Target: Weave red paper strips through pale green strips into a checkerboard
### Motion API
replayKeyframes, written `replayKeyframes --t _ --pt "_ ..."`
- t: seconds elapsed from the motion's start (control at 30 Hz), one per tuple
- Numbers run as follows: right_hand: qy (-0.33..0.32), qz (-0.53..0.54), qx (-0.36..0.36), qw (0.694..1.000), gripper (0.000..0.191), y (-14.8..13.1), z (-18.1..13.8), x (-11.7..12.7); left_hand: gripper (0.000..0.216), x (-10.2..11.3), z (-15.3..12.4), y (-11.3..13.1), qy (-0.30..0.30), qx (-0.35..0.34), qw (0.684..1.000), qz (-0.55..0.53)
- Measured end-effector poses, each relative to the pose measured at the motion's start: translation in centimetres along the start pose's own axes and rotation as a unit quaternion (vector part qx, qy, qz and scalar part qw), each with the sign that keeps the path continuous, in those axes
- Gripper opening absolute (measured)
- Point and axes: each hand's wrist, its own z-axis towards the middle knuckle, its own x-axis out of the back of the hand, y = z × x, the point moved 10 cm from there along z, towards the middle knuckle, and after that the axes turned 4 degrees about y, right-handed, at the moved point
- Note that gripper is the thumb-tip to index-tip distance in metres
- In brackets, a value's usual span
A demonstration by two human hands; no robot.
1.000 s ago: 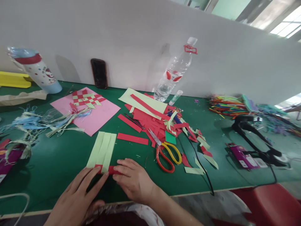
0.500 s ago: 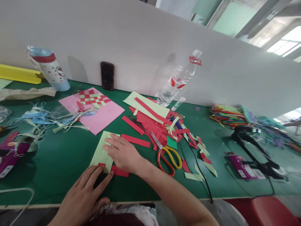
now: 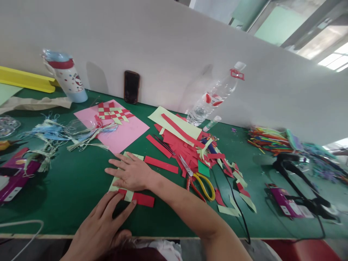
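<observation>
My right hand [image 3: 133,173] lies spread over a pale green paper [image 3: 113,184] cut into strips, covering most of it. A short red paper strip [image 3: 143,200] runs across the lower end of the green strips, passing under one of them. At that lower end my left hand [image 3: 102,221] rests with fingers stretched out, its fingertips touching the red strip. Just beyond the right hand lies another red strip [image 3: 161,164], flat on the green table. Parts of the green paper under my right palm are hidden.
Scissors [image 3: 203,185] with red and yellow handles lie to the right, beside a heap of red paper pieces [image 3: 179,148]. Behind stand a water bottle [image 3: 210,99], a phone [image 3: 132,87] and a flask [image 3: 67,78]. A woven red-and-green piece [image 3: 114,112] sits on pink paper [image 3: 136,127].
My right hand has spread its fingers and slid left, covering more of the green paper. My left hand stays at the red strip. The whole view has shifted slightly.
</observation>
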Motion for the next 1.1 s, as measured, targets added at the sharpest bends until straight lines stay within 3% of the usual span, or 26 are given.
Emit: replayKeyframes --t 0.37,0.53,0.8,1.0,1.1 --pt "0.01 0.005 -0.007 1.0 0.051 0.1 0.0 -0.1 0.059 1.1 -0.5 0.4 0.024 -0.026 0.999 0.003" --pt "0.008 0.024 -0.012 1.0 0.05 0.3 0.1 -0.3 0.062 1.1 -0.8 -0.1 0.003 0.025 0.999 0.034" --pt "0.081 0.091 -0.059 0.991 0.039 2.3 -1.4 3.4 0.062 1.3 -0.7 -0.1 0.013 0.027 0.999 0.039" --pt "0.021 0.089 -0.006 0.996 0.036 -1.0 -5.0 2.0 0.058 1.4 -0.7 -0.4 0.03 0.091 0.995 -0.009" --pt "0.001 0.083 -0.003 0.997 0.035 -0.8 -5.9 0.9 0.058 1.4 -0.7 -0.8 0.042 0.132 0.99 -0.041"
